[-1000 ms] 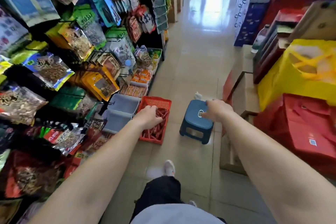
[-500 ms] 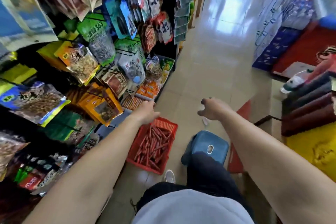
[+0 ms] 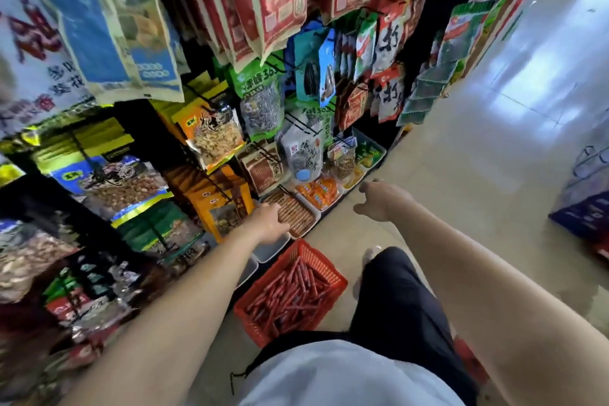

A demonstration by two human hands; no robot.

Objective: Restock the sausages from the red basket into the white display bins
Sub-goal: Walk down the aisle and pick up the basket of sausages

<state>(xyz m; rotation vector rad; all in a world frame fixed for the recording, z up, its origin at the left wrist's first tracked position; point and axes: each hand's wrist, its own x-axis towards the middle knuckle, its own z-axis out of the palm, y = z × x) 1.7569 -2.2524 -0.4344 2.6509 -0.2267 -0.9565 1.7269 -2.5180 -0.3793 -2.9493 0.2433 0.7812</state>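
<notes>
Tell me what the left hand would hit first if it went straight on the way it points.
Most likely the rows of sausages in the white bin just ahead of the left hand. Depth is unclear, so it may be touching them now.

We see the red basket (image 3: 321,262) as moulded plastic, an open lattice with a faint sheen. The sausages (image 3: 290,297) in it wear tight red film that looks smooth and slightly glossy. The white display bins (image 3: 268,250) look like smooth plastic, dull rather than shiny. Above them the green seed bags (image 3: 262,102) are glossy film with clear windows, while the big red bags (image 3: 273,0) at the top look like matt paper with tan edges. We read the floor (image 3: 494,142) as polished tile, bright with reflected light. The dark trousers (image 3: 395,300) and the pale shirt (image 3: 329,372) are matt cloth.
</notes>
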